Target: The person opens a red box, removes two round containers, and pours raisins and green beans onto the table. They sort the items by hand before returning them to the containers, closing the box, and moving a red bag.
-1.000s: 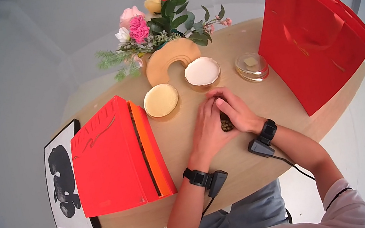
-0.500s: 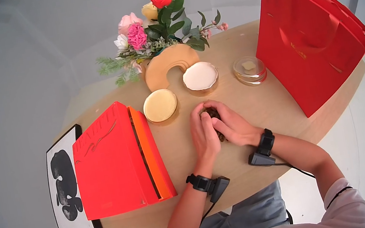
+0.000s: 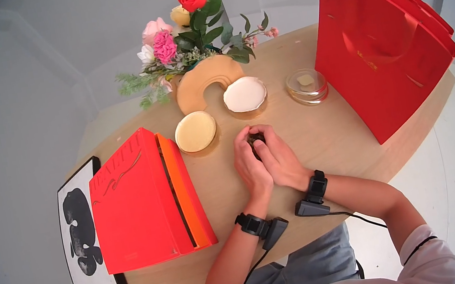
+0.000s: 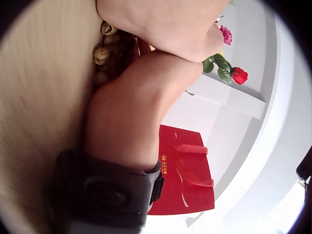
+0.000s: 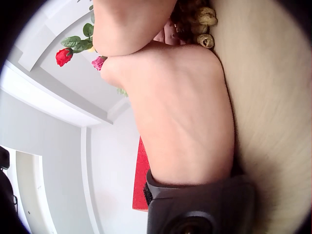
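Both hands are cupped together low over the table, around a cluster of small brown round pieces [image 3: 255,139]. The left hand [image 3: 250,163] curves along the cluster's left side, and the right hand [image 3: 282,160] curves along its right side, with the thumbs near each other on top. In the left wrist view several brown pieces [image 4: 101,55] show beneath the hands, close to the tabletop. The right wrist view shows light brown, hollow-looking pieces [image 5: 206,41] at the hand's edge. Most of the cluster is hidden by the palms and fingers.
Beyond the hands stand a gold round tin [image 3: 196,132], a white-topped tin [image 3: 245,95], a glass dish [image 3: 307,86] and a tan arch [image 3: 191,88] before flowers. A red box [image 3: 133,206] and framed picture [image 3: 80,227] lie left; a red bag [image 3: 376,57] stands right.
The cupped hands have moved left and slightly nearer the body with the brown pieces between them. Less of the cluster shows now. The head view has shifted slightly.
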`<state>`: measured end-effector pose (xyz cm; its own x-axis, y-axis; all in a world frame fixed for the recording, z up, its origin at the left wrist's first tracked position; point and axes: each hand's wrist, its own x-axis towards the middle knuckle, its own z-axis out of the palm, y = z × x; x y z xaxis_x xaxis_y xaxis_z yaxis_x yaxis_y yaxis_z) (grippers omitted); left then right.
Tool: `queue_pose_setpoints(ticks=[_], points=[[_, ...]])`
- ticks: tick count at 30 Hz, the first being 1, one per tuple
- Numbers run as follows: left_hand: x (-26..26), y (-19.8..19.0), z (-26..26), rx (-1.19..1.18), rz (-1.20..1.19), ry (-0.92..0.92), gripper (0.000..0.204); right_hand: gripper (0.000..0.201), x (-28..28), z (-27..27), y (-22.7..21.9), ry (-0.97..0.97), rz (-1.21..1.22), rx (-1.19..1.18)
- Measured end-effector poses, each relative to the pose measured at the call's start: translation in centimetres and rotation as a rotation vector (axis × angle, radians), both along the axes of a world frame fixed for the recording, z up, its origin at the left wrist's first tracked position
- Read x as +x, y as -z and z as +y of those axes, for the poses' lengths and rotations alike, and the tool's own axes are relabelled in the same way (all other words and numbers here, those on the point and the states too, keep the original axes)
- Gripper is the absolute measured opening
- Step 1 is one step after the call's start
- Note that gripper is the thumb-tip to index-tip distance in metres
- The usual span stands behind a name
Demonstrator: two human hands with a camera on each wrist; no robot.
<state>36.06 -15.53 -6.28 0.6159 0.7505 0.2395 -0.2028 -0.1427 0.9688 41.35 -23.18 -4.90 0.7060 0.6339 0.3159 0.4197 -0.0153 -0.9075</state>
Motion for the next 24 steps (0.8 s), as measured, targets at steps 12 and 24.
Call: queue_pose_setpoints(ticks=[12, 24], points=[[-0.7, -1.2, 2.6, 0.155, 0.086, 0.055, 0.049, 0.07, 2.5, -2.4, -0.3, -0.156, -0.075, -0.007], [0.5, -0.3, 5.7, 0.325, 0.104, 0.406, 0.055, 0.135, 3.3, -3.4, -1.6, -0.379, -0.652, -0.358]])
